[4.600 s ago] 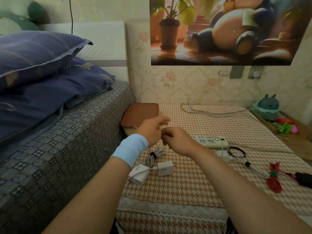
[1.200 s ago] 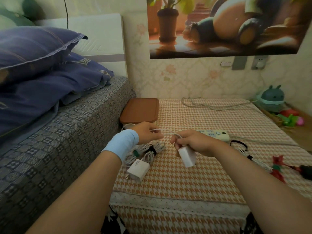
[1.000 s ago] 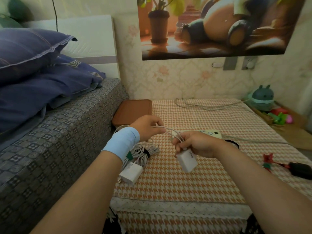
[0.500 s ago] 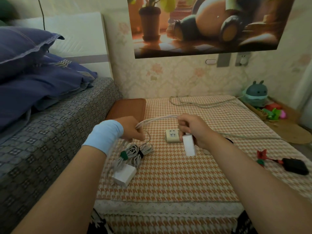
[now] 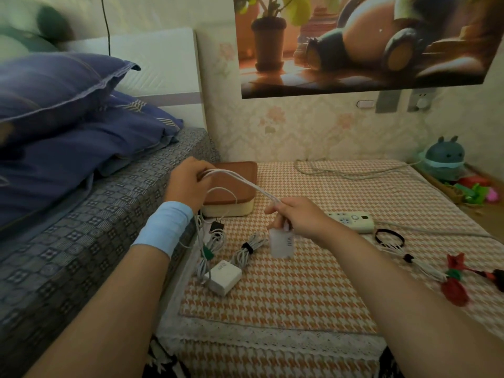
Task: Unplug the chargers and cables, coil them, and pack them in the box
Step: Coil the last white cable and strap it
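While I watch from the head camera, the bed fills the left and a poster hangs on the floral wall. A checked cloth spreads ahead. The box sits lid-on at its far left corner, against the bed. The left hand curls round looped cable above the box. The right hand pinches the same strands, with a charger hanging beneath. A second charger lies bundled nearer me.

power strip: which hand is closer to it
Right. The right hand holds the white cable just left of the power strip; the left hand grips the same cable farther left, by the brown-lidded box.
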Demonstrator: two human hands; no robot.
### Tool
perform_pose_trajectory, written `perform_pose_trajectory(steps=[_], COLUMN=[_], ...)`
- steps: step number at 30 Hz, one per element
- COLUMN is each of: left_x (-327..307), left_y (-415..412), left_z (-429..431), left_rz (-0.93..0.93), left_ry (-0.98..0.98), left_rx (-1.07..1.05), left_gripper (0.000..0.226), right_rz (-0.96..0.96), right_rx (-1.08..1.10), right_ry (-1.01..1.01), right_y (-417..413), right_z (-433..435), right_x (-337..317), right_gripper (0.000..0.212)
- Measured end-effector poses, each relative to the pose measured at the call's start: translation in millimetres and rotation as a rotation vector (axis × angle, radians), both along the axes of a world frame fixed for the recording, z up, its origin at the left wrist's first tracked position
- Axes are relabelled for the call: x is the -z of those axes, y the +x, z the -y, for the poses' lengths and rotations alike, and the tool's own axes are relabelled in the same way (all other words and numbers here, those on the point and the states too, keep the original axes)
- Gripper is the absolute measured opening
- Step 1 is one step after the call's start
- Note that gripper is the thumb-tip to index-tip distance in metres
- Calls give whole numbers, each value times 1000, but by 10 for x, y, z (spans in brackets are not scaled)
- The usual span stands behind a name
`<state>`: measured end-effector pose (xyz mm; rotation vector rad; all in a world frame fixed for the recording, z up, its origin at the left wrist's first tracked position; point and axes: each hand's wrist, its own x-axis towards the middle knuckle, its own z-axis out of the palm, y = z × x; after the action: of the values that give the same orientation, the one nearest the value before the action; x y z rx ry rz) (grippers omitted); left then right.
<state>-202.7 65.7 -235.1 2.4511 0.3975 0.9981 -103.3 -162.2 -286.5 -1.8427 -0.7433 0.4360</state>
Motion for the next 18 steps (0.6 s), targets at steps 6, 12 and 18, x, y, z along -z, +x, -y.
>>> perform_pose_trajectory(steps=[6, 12, 18], left_x=[257, 304, 268], left_y=[1, 61, 235], left_z=[-73, -18, 288], left_rz=[-715, -1123, -622], left_ry=[-96, -30, -161], left_rx=[69, 82, 180], left_gripper=[18, 30, 45], right_rz=[-141, -37, -6], right_rx=[127, 205, 31], right_ry=[117, -145, -621], right_y=[93, 159, 251], right_z=[42, 172, 432], right_x=[3, 115, 298], right_gripper=[37, 31, 32])
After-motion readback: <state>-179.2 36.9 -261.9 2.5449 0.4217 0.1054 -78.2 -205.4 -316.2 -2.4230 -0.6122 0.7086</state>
